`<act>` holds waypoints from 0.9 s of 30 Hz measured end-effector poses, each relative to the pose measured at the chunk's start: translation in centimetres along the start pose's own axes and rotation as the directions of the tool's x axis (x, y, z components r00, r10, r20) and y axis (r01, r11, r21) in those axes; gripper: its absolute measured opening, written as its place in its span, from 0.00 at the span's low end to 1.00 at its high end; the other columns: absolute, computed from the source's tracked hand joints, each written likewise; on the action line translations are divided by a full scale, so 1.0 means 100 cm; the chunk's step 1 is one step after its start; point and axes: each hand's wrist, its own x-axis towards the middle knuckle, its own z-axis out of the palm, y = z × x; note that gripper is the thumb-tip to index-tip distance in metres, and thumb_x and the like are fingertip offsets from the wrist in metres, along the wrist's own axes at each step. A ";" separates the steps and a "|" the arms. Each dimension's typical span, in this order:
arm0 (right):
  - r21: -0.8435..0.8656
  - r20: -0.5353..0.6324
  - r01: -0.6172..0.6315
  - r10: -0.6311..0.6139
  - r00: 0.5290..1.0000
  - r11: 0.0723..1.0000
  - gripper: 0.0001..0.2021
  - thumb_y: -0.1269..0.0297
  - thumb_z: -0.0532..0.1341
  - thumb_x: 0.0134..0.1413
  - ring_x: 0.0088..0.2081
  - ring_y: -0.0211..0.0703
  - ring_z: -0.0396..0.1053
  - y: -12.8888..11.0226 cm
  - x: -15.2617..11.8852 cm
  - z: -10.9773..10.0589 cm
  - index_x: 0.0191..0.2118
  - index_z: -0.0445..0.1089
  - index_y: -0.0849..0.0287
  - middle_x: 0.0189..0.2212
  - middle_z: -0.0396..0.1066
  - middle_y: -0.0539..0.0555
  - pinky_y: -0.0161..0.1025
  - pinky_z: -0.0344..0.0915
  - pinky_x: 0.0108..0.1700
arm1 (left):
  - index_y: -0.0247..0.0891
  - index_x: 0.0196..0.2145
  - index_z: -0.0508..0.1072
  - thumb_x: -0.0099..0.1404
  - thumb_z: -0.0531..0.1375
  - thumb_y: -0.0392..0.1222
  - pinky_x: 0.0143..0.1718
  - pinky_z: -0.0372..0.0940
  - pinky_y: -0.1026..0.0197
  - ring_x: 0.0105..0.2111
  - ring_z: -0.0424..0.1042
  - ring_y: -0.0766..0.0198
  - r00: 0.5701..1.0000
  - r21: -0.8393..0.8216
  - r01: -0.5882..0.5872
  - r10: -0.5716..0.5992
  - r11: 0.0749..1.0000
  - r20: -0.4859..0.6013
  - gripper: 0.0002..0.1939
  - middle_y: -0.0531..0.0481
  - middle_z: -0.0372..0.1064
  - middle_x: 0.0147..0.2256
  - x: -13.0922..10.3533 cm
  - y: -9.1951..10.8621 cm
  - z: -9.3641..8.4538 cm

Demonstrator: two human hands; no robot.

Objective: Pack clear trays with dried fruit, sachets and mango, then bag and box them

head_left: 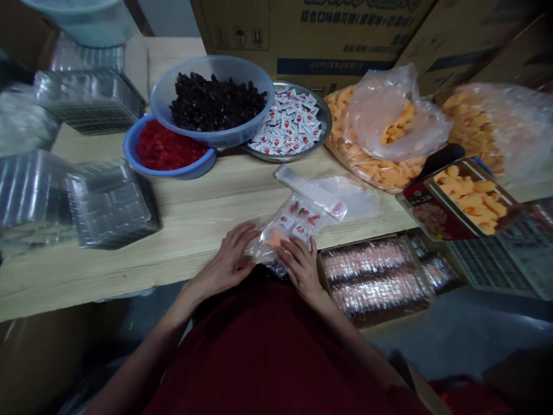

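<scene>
A clear plastic tray inside a clear bag lies at the table's front edge. Red pieces, dark pieces, small printed sachets and something orange show in it. My right hand grips its near right side, fingers bent over the top and thumb along the edge. My left hand is beside the bag's left end, fingers stretched out and thumb apart, the fingertips at the plastic. Just beyond the tray lies a long whitish strip, with loose clear bags next to it.
Behind stand a bowl of dark pieces, a blue bowl of red pieces and a metal bowl of sachets. Stacked clear trays are left. Right are bagged orange pieces, a tin and a carton of wrapped packs.
</scene>
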 end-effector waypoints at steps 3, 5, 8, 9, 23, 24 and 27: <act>0.118 -0.010 -0.008 0.009 1.000 0.993 0.20 0.66 0.57 0.70 0.63 0.48 0.65 -0.012 0.024 -0.032 0.64 0.66 0.49 0.58 0.73 0.54 0.62 0.43 0.73 | 0.47 0.70 0.53 0.69 0.63 0.41 0.67 0.53 0.38 0.72 0.45 0.45 0.991 0.121 -0.131 0.133 0.984 -0.005 0.37 0.41 0.52 0.71 0.008 0.015 -0.005; 0.179 -0.020 -0.010 0.014 1.000 0.984 0.19 0.65 0.57 0.71 0.61 0.47 0.68 -0.015 0.039 -0.048 0.63 0.67 0.48 0.57 0.73 0.54 0.62 0.44 0.73 | 0.48 0.67 0.59 0.71 0.60 0.38 0.66 0.55 0.41 0.70 0.53 0.49 0.970 0.194 -0.203 0.224 0.960 -0.094 0.30 0.44 0.62 0.66 0.019 0.020 -0.007; 0.249 -0.015 -0.041 0.046 0.999 0.968 0.17 0.63 0.58 0.70 0.59 0.46 0.70 -0.014 0.052 -0.062 0.61 0.69 0.48 0.56 0.74 0.53 0.62 0.44 0.74 | 0.48 0.61 0.67 0.72 0.59 0.36 0.61 0.61 0.46 0.60 0.70 0.56 0.929 0.201 -0.296 0.330 0.934 -0.165 0.22 0.47 0.74 0.57 0.038 0.022 -0.013; 0.268 -0.004 -0.057 0.060 0.998 0.962 0.17 0.62 0.59 0.69 0.59 0.45 0.70 -0.014 0.054 -0.066 0.61 0.70 0.48 0.56 0.74 0.53 0.62 0.44 0.74 | 0.47 0.60 0.69 0.72 0.59 0.36 0.59 0.63 0.48 0.57 0.72 0.57 0.919 0.189 -0.320 0.352 0.928 -0.176 0.20 0.48 0.75 0.56 0.045 0.023 -0.016; 0.185 -0.135 -0.846 0.866 0.482 0.500 0.18 0.54 0.61 0.62 0.42 0.49 0.73 0.084 -0.105 -0.075 0.49 0.75 0.61 0.43 0.76 0.62 0.49 0.71 0.51 | 0.41 0.49 0.73 0.73 0.54 0.40 0.47 0.73 0.54 0.46 0.77 0.58 0.932 0.003 0.030 -0.027 1.000 -0.361 0.11 0.46 0.78 0.47 0.076 0.047 -0.042; 0.175 -0.101 -0.874 0.891 0.443 0.454 0.18 0.54 0.65 0.57 0.40 0.49 0.73 0.092 -0.121 -0.058 0.47 0.76 0.62 0.42 0.75 0.62 0.49 0.71 0.49 | 0.41 0.49 0.73 0.73 0.54 0.41 0.44 0.73 0.55 0.44 0.77 0.58 0.943 -0.024 0.028 -0.034 0.999 -0.332 0.11 0.47 0.78 0.45 0.073 0.047 -0.048; 0.211 -0.102 -0.908 0.932 0.347 0.361 0.19 0.54 0.69 0.52 0.42 0.48 0.72 0.104 -0.148 -0.012 0.47 0.76 0.60 0.45 0.72 0.60 0.48 0.71 0.52 | 0.42 0.50 0.72 0.73 0.55 0.43 0.42 0.73 0.57 0.44 0.76 0.58 0.976 -0.083 -0.030 0.011 0.996 -0.217 0.11 0.46 0.77 0.44 0.067 0.050 -0.065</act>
